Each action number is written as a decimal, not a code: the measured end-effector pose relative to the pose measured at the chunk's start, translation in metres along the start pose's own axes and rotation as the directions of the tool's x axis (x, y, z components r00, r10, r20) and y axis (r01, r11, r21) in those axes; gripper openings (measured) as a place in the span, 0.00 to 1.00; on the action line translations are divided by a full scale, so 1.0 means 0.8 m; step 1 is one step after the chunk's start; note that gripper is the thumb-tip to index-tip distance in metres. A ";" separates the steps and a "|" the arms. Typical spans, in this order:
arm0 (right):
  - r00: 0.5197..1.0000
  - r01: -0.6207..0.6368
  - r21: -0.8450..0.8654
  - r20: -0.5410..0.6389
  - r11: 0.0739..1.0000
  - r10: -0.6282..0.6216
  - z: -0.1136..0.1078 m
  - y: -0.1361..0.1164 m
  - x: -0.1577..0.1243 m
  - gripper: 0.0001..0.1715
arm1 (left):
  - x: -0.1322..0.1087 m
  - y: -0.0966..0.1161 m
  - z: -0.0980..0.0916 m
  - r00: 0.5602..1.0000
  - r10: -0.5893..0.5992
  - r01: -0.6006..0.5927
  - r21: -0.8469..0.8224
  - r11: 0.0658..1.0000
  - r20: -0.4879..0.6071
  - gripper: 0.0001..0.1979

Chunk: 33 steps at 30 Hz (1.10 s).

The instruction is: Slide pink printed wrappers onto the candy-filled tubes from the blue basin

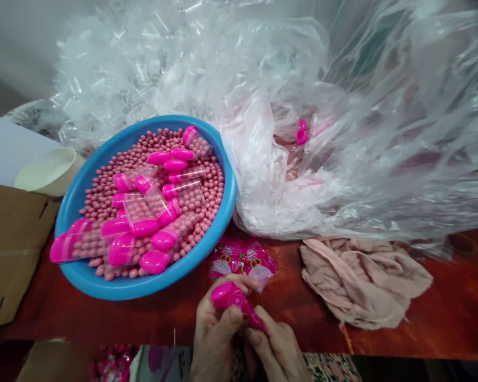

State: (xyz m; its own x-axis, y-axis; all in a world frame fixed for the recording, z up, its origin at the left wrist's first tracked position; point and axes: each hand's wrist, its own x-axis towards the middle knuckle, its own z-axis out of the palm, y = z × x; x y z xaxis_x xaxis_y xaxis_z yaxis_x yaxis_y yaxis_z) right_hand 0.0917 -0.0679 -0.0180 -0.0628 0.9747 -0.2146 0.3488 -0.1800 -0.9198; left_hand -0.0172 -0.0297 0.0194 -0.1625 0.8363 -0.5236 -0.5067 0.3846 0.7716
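At the table's front edge, my left hand [213, 331] is closed around a pink-capped tube [225, 295] wrapped in a pink printed sleeve. My right hand [279, 339] pinches the lower end of the same piece, where the sleeve shows. Fingers cover most of the tube, so its contents are hidden. Just beyond the hands lie flat pink printed sleeves [242, 257] with swirl patterns. To their left stands a blue basin [223, 223] of pink round balls [123, 159]. Several clear tubes with bright pink caps [121, 249] rest on the balls, many of them filled.
Clear plastic bags [279, 175] spread across the back and right, with loose pink caps [301, 137] inside. Clear tubes [143, 63] are heaped behind the basin. A crumpled cloth [366, 281] lies right. At left are a cardboard box [14, 249] and a white bowl [48, 170].
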 end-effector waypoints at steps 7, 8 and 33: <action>0.984 0.098 0.047 0.143 0.994 -0.104 -0.006 -0.019 0.028 0.26 | 0.008 0.013 -0.011 0.997 0.082 -0.082 0.033 0.996 0.011 0.10; 0.982 0.101 0.058 0.155 0.993 -0.109 -0.005 -0.023 0.031 0.24 | 0.008 0.014 -0.011 0.994 0.107 -0.107 0.043 0.993 0.010 0.10; 0.959 0.163 0.090 0.221 0.982 -0.180 0.016 -0.038 0.038 0.19 | -0.018 0.020 -0.030 0.965 -0.080 0.017 -0.246 0.969 -0.248 0.12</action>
State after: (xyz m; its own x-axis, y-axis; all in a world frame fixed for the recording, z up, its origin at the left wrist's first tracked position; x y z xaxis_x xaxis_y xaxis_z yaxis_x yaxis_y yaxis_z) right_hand 0.0673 -0.0346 -0.0006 -0.3298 0.9372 -0.1131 0.2485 -0.0294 -0.9682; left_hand -0.0431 -0.0448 0.0307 -0.3266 0.6797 -0.6567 -0.7023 0.2905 0.6499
